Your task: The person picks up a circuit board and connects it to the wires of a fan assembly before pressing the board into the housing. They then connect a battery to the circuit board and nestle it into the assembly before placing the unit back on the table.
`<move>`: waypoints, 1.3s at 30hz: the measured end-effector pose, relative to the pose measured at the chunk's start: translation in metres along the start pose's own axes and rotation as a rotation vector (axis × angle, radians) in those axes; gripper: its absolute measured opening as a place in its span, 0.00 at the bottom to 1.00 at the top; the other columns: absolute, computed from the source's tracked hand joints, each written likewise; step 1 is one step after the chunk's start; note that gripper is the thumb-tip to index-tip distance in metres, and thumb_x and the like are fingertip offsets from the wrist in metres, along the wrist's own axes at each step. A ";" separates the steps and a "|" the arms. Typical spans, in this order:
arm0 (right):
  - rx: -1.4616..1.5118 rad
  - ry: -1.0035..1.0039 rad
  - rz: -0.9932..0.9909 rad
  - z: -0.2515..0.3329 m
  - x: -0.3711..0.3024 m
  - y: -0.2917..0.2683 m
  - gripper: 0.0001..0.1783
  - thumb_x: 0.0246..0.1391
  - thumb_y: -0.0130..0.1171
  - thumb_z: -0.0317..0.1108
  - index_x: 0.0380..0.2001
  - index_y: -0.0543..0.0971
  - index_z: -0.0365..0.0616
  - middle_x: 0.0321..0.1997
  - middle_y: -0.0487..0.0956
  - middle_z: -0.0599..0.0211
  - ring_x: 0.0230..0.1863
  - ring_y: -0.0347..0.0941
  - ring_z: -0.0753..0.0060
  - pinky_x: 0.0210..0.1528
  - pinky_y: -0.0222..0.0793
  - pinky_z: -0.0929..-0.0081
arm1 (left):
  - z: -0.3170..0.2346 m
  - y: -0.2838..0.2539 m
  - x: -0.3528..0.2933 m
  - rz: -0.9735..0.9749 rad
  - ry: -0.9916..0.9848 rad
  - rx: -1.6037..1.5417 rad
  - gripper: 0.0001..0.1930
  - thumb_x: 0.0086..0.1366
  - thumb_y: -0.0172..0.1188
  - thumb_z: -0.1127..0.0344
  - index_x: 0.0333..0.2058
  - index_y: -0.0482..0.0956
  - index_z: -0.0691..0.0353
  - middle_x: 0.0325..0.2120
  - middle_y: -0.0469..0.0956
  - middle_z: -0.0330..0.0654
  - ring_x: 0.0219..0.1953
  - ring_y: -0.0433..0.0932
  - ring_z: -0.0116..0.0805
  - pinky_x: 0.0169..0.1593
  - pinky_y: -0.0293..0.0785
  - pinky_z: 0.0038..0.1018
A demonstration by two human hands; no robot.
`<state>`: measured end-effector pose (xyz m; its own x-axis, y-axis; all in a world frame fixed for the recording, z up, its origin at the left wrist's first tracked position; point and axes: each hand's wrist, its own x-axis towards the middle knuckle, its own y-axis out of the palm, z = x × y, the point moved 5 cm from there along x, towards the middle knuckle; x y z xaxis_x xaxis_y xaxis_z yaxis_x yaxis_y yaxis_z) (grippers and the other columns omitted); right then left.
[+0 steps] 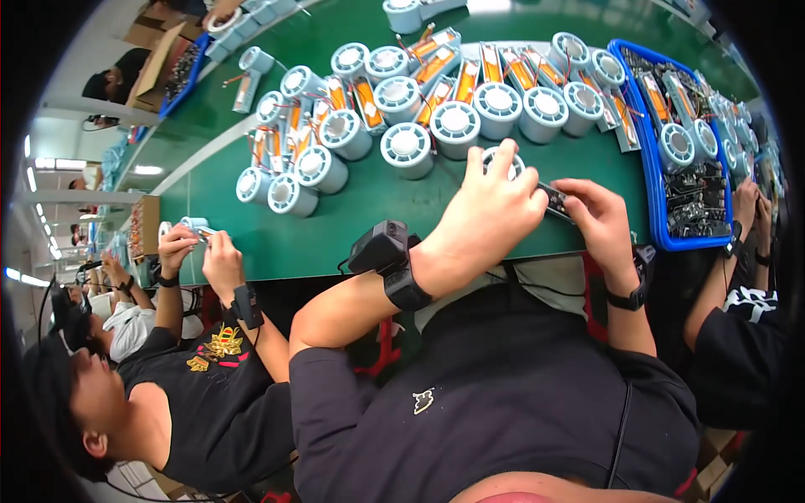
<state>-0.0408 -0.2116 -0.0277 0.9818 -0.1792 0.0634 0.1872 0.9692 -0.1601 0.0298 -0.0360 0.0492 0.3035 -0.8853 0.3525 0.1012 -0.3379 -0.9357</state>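
Observation:
My left hand point(495, 201) is closed around a light-blue handheld fan point(506, 163), whose round grille shows between the fingers. A narrow dark strip like a circuit board point(557, 203) stretches from that hand toward the right. My right hand point(599, 220) pinches the strip's far end between thumb and fingers. Both hands are just above the table's near edge. My fingers hide most of the fan's handle, and I cannot tell how the strip is joined to it.
Several light-blue fans point(454, 126) with orange parts in their handles crowd the green table point(369, 230). At the right stands a blue crate point(650, 189) of dark boards point(698, 205), with fans on top. A co-worker's hands point(220, 256) work at the left; another person's hands point(749, 210) are at the right.

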 end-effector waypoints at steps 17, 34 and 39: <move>0.203 -0.326 -0.168 -0.011 -0.009 -0.006 0.34 0.78 0.34 0.51 0.35 0.77 0.31 0.36 0.76 0.54 0.36 0.74 0.65 0.43 0.69 0.71 | 0.366 0.030 0.115 -0.067 -0.852 0.315 0.14 0.61 0.59 0.70 0.45 0.86 0.58 0.50 0.82 0.53 0.48 0.83 0.58 0.51 0.80 0.49; -0.010 -0.245 -0.176 0.010 0.009 -0.015 0.15 0.69 0.50 0.33 0.31 0.81 0.37 0.32 0.81 0.60 0.33 0.77 0.69 0.38 0.71 0.70 | 0.537 0.016 -0.111 0.341 -0.909 0.313 0.40 0.55 0.66 0.30 0.44 0.85 0.68 0.42 0.84 0.61 0.44 0.85 0.56 0.48 0.80 0.46; -0.222 -0.561 -0.034 0.063 -0.024 -0.013 0.07 0.62 0.56 0.27 0.34 0.82 0.37 0.30 0.81 0.61 0.31 0.77 0.64 0.37 0.72 0.67 | 0.484 -0.048 -0.043 -0.382 -1.066 -1.054 0.16 0.69 0.62 0.47 0.47 0.80 0.48 0.32 0.76 0.29 0.31 0.72 0.23 0.29 0.63 0.25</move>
<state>-0.0686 -0.2098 0.0351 0.8194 -0.0346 0.5722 0.2801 0.8951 -0.3470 0.4709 0.1729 0.0730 0.9744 -0.2212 -0.0411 -0.2249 -0.9534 -0.2010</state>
